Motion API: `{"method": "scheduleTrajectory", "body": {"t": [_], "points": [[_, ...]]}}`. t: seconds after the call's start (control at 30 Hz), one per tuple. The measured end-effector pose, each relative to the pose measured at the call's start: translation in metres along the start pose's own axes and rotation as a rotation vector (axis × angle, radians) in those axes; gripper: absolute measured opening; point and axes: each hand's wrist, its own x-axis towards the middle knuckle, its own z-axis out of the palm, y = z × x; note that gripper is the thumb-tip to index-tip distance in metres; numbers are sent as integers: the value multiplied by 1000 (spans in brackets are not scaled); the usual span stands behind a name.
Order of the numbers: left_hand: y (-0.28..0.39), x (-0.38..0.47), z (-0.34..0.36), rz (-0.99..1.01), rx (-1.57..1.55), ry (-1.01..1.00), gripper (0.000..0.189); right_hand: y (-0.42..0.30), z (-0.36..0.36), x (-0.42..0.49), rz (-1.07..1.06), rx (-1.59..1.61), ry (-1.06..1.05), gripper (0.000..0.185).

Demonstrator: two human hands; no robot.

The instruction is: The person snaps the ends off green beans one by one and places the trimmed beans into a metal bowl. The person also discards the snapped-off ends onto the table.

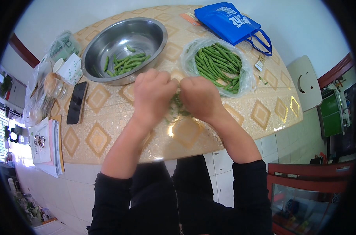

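Note:
My left hand [153, 95] and my right hand [200, 97] are close together over the table, fingers curled inward. Their backs face me, so whatever the fingertips pinch is hidden. Small green trimmings [178, 102] lie on the patterned tabletop beneath and between them. Beyond my left hand stands a wide stainless steel basin [122, 28], with short pieces of green bean [131, 62] in its bottom. To the right of my right hand, an open clear plastic bag [248, 80] holds many long whole green beans [219, 60].
A blue tote bag [222, 22] lies at the back right, near a small packet [259, 63]. At left are a black smartphone [77, 102], a drinking glass [59, 89], plastic bags [38, 97] and papers with glasses [45, 144] overhanging the edge. A chair [307, 82] stands at right.

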Motion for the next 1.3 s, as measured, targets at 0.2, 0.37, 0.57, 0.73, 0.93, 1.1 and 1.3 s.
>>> {"method": "scheduleTrajectory", "body": {"t": [0.2, 0.37, 0.57, 0.73, 0.93, 1.1, 1.3], "points": [[1, 3, 1, -27, -215, 53, 13, -1, -4, 3, 61, 199, 150, 11], [-2, 5, -3, -462, -787, 181, 10, -5, -7, 1, 331, 674, 215, 14], [-25, 9, -17, -869, -1624, 614, 16, 12, -13, 2, 310, 987, 604, 18], [-23, 6, -13, -890, -1683, 468, 18, 13, -9, 0, 51, 354, 106, 14], [-7, 5, -3, -869, -1639, 243, 17, 4, -8, 8, 131, 581, 106, 17], [6, 4, -1, -786, -1507, 116, 14, 1, -10, 7, 254, 855, -144, 19], [15, 7, -6, 130, -810, 155, 17, 4, -3, 1, 518, 1185, -142, 27]]}}
